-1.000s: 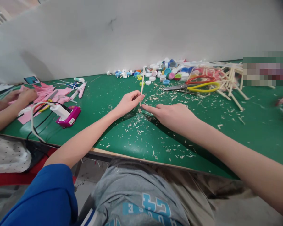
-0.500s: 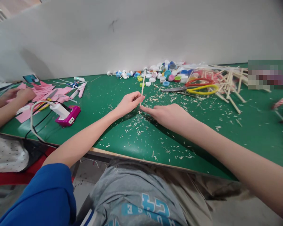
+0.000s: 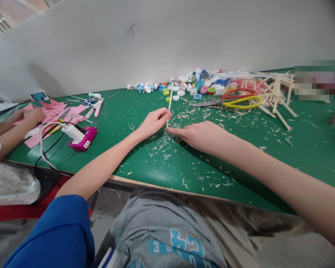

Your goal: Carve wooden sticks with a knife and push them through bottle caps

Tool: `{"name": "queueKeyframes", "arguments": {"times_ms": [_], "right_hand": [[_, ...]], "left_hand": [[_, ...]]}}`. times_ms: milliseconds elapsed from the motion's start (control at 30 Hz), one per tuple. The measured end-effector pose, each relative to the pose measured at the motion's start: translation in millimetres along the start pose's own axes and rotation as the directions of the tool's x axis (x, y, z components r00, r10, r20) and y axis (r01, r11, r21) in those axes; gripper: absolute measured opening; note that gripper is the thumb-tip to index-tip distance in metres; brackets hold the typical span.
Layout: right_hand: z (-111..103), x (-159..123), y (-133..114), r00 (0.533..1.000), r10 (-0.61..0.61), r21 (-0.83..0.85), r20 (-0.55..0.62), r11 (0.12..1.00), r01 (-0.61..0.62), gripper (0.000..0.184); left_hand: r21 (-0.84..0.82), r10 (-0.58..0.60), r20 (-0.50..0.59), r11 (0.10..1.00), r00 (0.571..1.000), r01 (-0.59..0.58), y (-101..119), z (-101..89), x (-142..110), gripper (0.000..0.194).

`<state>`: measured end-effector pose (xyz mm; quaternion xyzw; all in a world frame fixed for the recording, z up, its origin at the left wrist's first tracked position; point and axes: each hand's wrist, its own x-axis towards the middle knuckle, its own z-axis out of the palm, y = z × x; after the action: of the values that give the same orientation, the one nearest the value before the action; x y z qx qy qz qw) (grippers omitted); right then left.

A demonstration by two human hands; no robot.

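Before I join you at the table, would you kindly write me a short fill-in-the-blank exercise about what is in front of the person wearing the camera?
1. The wearer's ____ hand pinches a thin pale stick.
2. The wearer's other hand has its ____ finger extended toward the stick's lower end.
3. The scissors in front of the pile of caps have one orange-red handle and one ____ handle.
4. Pale shavings lie scattered over the ____ tabletop.

Missing words: left; index; yellow; green.
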<state>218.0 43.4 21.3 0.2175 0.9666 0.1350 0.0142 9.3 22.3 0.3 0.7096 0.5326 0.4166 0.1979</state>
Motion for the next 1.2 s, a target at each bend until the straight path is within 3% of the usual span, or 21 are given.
{"name": "queueKeyframes", "arguments": {"times_ms": [267,433,600,867,1200], "right_hand": [[-5.1,0.3,-0.5,0.999,-0.015,0.028,0.047,1.000,0.014,0.047],[-4.9,-4.3,-3.7,0.999,0.044,0.065,0.022,0.997,-0.045,0.045],[-4.8,-8.7,-5.7,0.994,0.109,-0.002,0.004,0.994,-0.109,0.053],[-8.2,-9.5,-9.2,0.994,0.113,-0.062,-0.004,0.992,-0.113,0.059],[-6.7,-7.4,-6.3,0.998,0.057,-0.026,0.027,0.998,-0.056,0.054]], "left_hand": [[-0.014,-0.001,-0.002,1.000,1.000,0.001,-5.8,-0.1,1.9,0.025],[-0.002,0.006,-0.003,1.000,1.000,-0.006,-6.5,-0.7,1.3,0.027],[0.000,-0.001,-0.016,1.000,1.000,0.001,-4.4,-0.1,1.2,0.028],[-0.008,-0.018,-0.035,1.000,0.999,0.017,-1.2,0.4,1.4,0.028],[-0.013,-0.013,-0.045,1.000,0.999,0.012,-0.1,0.2,1.3,0.032]]}}
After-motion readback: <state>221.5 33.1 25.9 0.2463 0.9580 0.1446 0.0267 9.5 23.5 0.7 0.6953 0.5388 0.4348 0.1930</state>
